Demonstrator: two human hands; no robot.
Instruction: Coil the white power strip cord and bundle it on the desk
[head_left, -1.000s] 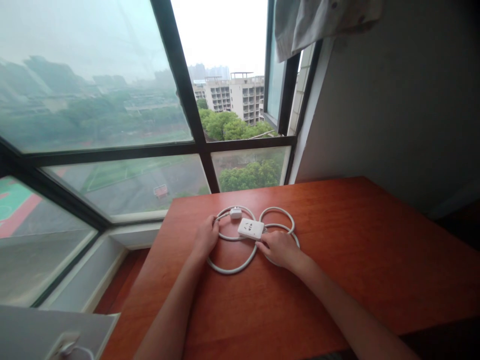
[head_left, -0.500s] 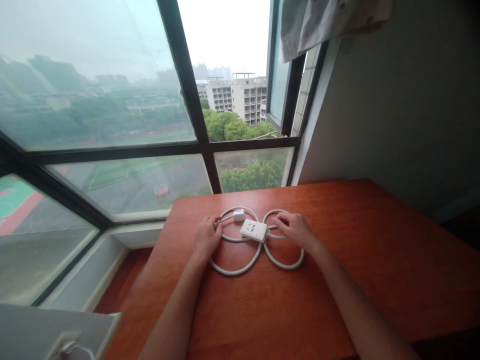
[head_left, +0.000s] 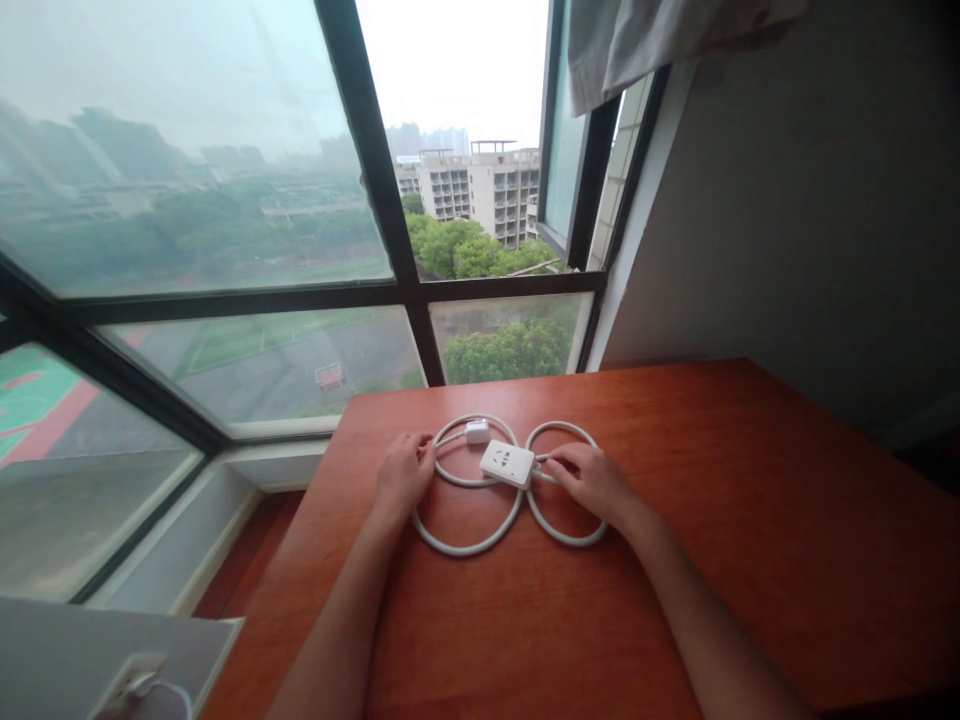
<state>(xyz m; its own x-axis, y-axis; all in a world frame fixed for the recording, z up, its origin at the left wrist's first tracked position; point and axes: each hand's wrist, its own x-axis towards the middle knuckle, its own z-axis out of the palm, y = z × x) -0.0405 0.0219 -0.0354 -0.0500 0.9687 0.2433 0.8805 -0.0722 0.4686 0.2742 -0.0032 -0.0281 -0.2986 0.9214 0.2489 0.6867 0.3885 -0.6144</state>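
A white power strip lies on the reddish wooden table, with its thick white cable laid in loops around it. A white plug rests just behind the strip. My left hand lies on the left loop, fingers curled over the cable near the plug. My right hand sits on the right loop, its fingertips pinching the cable right beside the strip's right end.
Large dark-framed windows rise behind the table, over buildings and trees. A grey wall stands at the right, with cloth hanging above. A white socket with a cord sits at the lower left.
My right hand went from the near side of the right loop to its far side, then settled beside the strip. The right loop now lies rounder. My left hand barely moved.
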